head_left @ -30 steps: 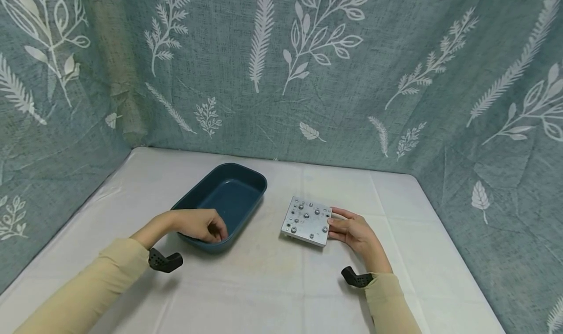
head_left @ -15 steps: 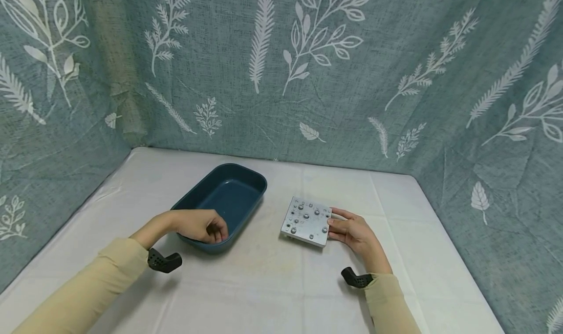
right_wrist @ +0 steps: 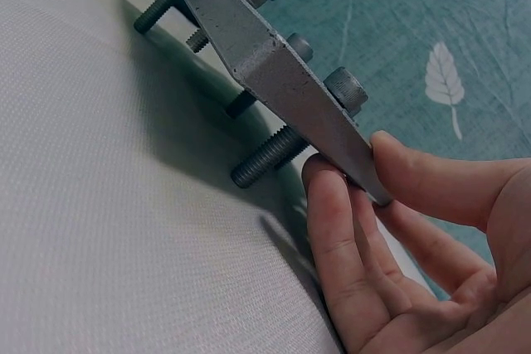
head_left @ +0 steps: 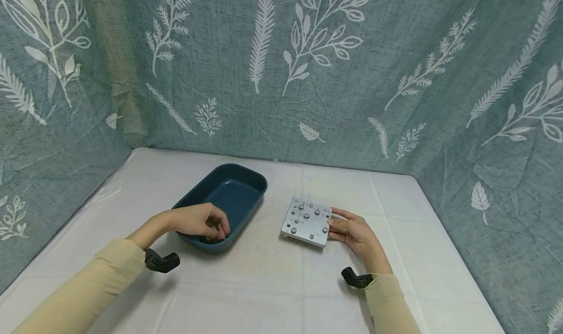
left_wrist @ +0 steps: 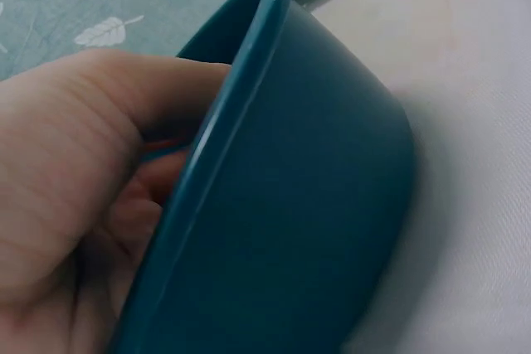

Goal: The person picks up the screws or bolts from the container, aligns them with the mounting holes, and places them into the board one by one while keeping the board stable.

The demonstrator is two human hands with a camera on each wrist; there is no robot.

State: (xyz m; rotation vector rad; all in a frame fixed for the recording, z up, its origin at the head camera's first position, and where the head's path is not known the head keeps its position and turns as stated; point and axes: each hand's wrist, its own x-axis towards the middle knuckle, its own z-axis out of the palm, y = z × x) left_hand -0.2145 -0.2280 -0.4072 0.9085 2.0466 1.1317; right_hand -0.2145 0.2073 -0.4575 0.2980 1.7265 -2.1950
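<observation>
Metal plate (head_left: pixel 306 221) with bolts (right_wrist: pixel 267 155), centre frame on white tablecloth (head_left: pixel 272 285); right hand (head_left: pixel 355 232) pinches right edge. Judged stiff, heavy; grip by edges. Left hand (head_left: pixel 200 221) curled inside teal tub (head_left: pixel 239 190), lower left; contents unclear.

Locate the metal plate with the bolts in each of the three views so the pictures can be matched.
Head: metal plate lies right of centre on the table, gripped at its right edge by the right hand.
Left wrist: only a grey corner shows at the top edge, past the bowl.
Right wrist: upper middle, seen edge-on.
Shared landmark: the dark teal bowl.
</observation>
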